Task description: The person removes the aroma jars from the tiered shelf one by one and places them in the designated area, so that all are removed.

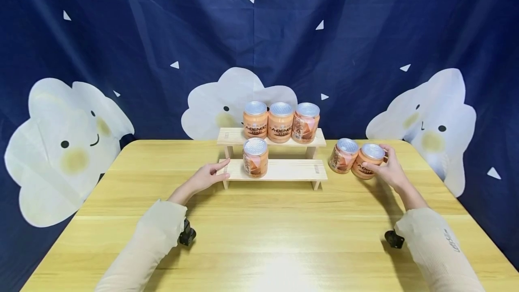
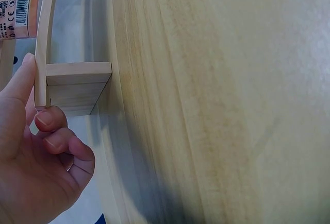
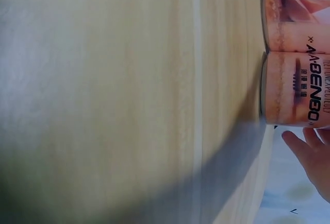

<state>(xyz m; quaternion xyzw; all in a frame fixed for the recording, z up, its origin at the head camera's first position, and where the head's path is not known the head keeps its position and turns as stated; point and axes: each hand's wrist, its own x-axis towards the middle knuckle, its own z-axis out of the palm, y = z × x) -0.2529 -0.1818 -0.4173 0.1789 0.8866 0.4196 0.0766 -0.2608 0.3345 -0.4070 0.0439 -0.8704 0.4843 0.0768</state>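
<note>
My left hand (image 1: 207, 175) is at the left end of the lower wooden shelf (image 1: 293, 170), gripping the board between thumb and fingers. One orange jar (image 1: 255, 159) with a silver lid stands on that shelf, just right of this hand. Off to the right, my right hand (image 1: 391, 168) holds another orange jar (image 1: 363, 166) by its side, thumb across the front. In the right wrist view this jar (image 3: 296, 92) shows dark lettering, with fingertips (image 3: 295, 142) against it. A matching jar (image 1: 342, 157) stands pressed close to its left.
Behind, the upper shelf (image 1: 231, 136) bears three similar jars in a row, the middle one (image 1: 280, 123) between two neighbours. Both shelves stand on a light wooden table (image 1: 259, 233). A dark blue curtain (image 1: 154, 21) with cloud faces hangs behind the table's far edge.
</note>
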